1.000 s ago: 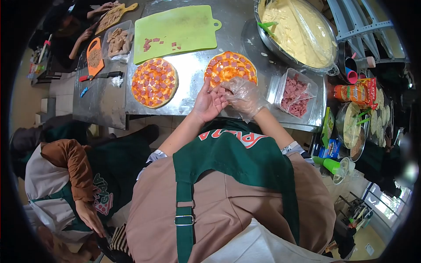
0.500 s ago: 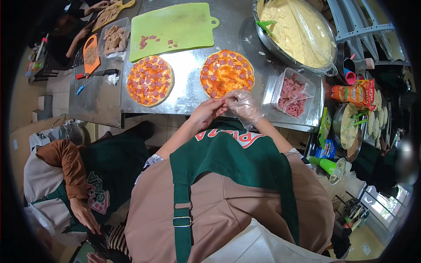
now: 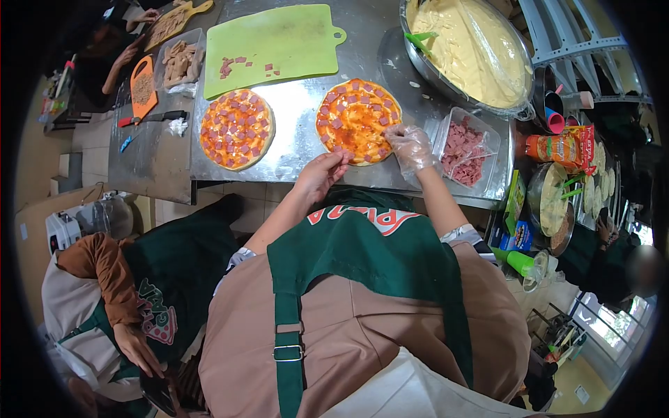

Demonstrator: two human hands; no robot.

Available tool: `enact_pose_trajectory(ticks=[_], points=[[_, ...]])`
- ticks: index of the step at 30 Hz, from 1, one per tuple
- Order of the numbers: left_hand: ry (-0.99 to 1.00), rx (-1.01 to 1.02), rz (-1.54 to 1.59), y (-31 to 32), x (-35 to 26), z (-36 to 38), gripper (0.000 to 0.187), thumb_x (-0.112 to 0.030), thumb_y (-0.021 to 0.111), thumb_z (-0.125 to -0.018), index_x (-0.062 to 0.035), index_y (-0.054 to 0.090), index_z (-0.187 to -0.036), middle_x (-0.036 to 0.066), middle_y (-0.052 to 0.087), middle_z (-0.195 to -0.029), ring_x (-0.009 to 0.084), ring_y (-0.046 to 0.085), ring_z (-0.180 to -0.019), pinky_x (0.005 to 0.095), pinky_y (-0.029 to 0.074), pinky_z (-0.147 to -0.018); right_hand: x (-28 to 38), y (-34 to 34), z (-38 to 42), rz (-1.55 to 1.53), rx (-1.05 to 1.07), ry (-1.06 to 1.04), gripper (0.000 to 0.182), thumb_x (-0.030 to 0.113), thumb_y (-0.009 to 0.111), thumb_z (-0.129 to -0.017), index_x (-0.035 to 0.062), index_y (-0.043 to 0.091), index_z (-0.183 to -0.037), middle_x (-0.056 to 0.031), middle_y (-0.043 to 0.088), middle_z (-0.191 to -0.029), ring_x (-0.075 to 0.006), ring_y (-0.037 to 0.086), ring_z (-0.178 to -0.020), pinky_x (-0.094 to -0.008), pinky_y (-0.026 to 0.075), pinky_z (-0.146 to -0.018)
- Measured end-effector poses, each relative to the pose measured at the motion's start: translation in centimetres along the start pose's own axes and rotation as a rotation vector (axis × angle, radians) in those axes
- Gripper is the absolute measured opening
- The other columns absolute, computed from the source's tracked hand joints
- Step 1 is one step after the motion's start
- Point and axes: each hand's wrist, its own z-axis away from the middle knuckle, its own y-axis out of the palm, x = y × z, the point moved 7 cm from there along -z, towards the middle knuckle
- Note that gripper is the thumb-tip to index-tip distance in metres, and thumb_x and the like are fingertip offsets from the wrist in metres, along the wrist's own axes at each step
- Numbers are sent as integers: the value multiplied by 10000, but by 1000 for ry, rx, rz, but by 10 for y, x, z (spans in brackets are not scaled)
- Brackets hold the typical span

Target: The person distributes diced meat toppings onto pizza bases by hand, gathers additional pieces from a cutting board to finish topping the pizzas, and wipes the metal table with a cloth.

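A round pizza [image 3: 356, 118] with red-orange sauce lies on the metal table, with ham squares mostly around its upper part and edge. My bare left hand [image 3: 322, 174] is at its lower-left edge, fingers curled together; what they hold, if anything, is too small to make out. At the pizza's right edge is my right hand [image 3: 414, 149] in a clear plastic glove, its fingertips pinched over the sauce. Whatever is between them is hidden. Right of that hand, a clear plastic tub [image 3: 496, 143] contains chopped ham [image 3: 463, 152]. A second pizza [image 3: 237, 129], covered with ham squares, lies to the left.
A green cutting board [image 3: 279, 42] with ham bits lies behind the pizzas. A large bowl of pale yellow batter [image 3: 470, 49] stands at the back right. Leftward are a knife [image 3: 153, 117], an orange board [image 3: 144, 90] and a tub of brown pieces [image 3: 182, 64]. A co-worker [image 3: 104, 279] sits at left.
My hands, together at the pizza's lower edge before, have parted. The gloved right hand moved right and up to the pizza's right edge; the left shifted slightly left.
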Motion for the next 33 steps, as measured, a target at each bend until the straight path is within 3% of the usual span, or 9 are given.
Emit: enact_pose_trajectory(ticks=[4,8,13,16,19,25,28,32,33], points=[[24,-13,14,-7,-2,-1,161,-171,523,-811,-31,495,-884,17,562,-774,54,531,-652,149,446,-602,22,5,1,393,107,103,116,166,573,-723,59,615,-741,-89,604,-680,-150,588,-626,-263,455,-564],[34,-21,15,-9,-1,0,167,-162,538,-800,-29,490,-889,24,559,-778,62,529,-654,160,445,-606,30,7,2,421,65,52,105,181,575,-711,81,607,-719,-84,590,-658,-173,588,-625,-280,457,-555],[36,-53,-5,-4,0,2,160,-134,549,-786,-25,493,-889,31,560,-780,78,532,-650,172,444,-607,43,15,13,353,-108,-413,114,136,592,-697,60,595,-782,-89,585,-699,-165,577,-623,-263,452,-569],[33,-30,-57,5,5,1,161,-127,548,-785,-21,496,-894,23,548,-777,82,526,-660,173,431,-610,38,45,26,-84,240,-313,136,125,595,-696,46,599,-806,-93,580,-698,-166,572,-635,-260,447,-591],[26,8,-104,12,8,1,171,-136,536,-794,-14,497,-907,13,536,-773,82,520,-672,175,422,-618,14,64,28,-254,373,-114,163,127,590,-704,42,605,-842,-88,587,-709,-155,567,-650,-249,442,-597],[45,11,30,-2,1,-2,203,-136,482,-816,9,493,-958,52,551,-808,105,540,-696,182,448,-650,-6,27,-1,12,9,-180,143,138,592,-710,38,605,-812,-80,598,-696,-157,570,-651,-262,440,-600],[93,-3,176,-10,-11,6,230,-100,449,-817,23,465,-1010,102,560,-894,134,555,-774,205,465,-705,-6,24,-2,-120,98,40,114,145,594,-693,56,608,-762,-82,597,-682,-180,578,-647,-293,445,-605],[157,133,352,-16,-25,10,343,-49,396,-809,32,372,-1142,152,502,-1070,192,521,-954,248,448,-805,23,33,1,404,160,-69,109,152,598,-667,72,601,-741,-85,606,-709,-213,584,-660,-306,453,-613],[161,132,354,-16,-25,11,343,-49,396,-809,32,372,-1142,152,502,-1070,192,521,-954,248,448,-805,26,34,6,333,217,-11,131,189,603,-658,88,604,-742,-85,596,-725,-228,572,-680,-323,447,-626]])
